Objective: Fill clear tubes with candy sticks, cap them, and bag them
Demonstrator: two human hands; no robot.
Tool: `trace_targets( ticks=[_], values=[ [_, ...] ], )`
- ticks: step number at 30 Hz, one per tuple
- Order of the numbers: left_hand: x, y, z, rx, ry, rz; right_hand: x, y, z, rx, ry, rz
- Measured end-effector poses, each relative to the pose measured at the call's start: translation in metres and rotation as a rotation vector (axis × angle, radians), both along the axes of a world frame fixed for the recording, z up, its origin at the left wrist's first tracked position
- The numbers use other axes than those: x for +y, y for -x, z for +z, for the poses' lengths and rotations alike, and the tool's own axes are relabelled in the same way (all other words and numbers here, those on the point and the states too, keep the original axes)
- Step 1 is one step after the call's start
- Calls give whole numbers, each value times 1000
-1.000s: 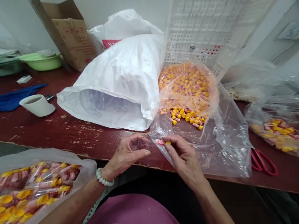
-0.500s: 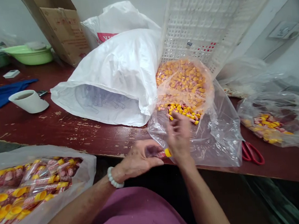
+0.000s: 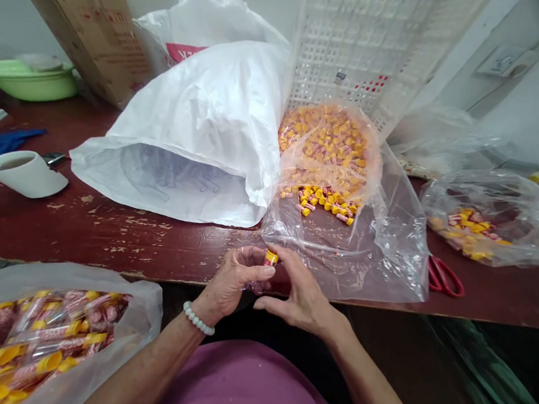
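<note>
My left hand (image 3: 231,279) is closed around a small clear tube, mostly hidden in the fingers, with a yellow cap (image 3: 271,258) at its top. My right hand (image 3: 300,293) pinches that cap with thumb and fingertips. Both hands meet at the near edge of the dark red table (image 3: 113,233). Just behind them lies an open clear plastic bag (image 3: 347,245) holding many small yellow-capped pieces (image 3: 328,200). At my lower left, another clear bag (image 3: 42,344) is filled with finished yellow-capped tubes.
A big white sack (image 3: 199,133) lies open behind my hands, with a white plastic crate (image 3: 378,38) tilted beside it. Red scissors (image 3: 443,272) and a third clear bag (image 3: 490,222) sit at the right. A white cup (image 3: 20,175), green basin (image 3: 26,78) and cardboard box (image 3: 98,35) stand at the left.
My right hand went to the bag of yellow-capped pieces and came back to my left hand. It now pinches the yellow cap on the tube. The view shifted slightly.
</note>
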State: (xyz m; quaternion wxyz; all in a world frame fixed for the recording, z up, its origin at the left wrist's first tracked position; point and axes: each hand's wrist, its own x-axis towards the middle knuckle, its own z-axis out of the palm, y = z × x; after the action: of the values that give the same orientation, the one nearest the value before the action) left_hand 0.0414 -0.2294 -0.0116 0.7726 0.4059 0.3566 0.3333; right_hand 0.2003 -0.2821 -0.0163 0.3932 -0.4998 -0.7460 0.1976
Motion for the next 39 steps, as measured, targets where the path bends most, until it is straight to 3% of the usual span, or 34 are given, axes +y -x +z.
trace_targets(
  ticks=[3,5,9,10,12,14,15,20,22,24,26,31,36,39],
  values=[
    [1,-1,-4,-63,122,16,2,11,-14,-16,-88,-76],
    [2,1,-4,-83,141,-38,6,12,-12,-43,-85,-76],
    [6,4,-1,-76,125,-120,28,-13,9,-31,108,74],
    [7,5,-1,-72,122,-123,39,-24,12,15,150,52],
    [8,5,-2,-57,122,-108,67,-49,9,82,162,-151],
    [9,5,-3,-36,135,-67,96,-73,-4,8,40,-499],
    [9,5,-3,-26,143,-48,109,-82,-13,-16,16,-567],
    [10,5,-2,50,71,-68,135,-97,-49,-52,11,-603],
    [11,4,-1,113,-2,-80,127,-93,-48,-28,13,-624],
    [11,2,-1,179,-71,-80,111,-85,-34,9,16,-636],
    [12,0,0,248,-140,-80,89,-73,-12,72,8,-558],
    [8,-6,4,338,-419,-64,36,-32,43,112,-24,-154],
    [1,-7,9,303,-494,-120,17,-10,53,24,57,53],
    [-2,-6,11,346,-528,-124,18,-12,53,43,19,36]
  ],
)
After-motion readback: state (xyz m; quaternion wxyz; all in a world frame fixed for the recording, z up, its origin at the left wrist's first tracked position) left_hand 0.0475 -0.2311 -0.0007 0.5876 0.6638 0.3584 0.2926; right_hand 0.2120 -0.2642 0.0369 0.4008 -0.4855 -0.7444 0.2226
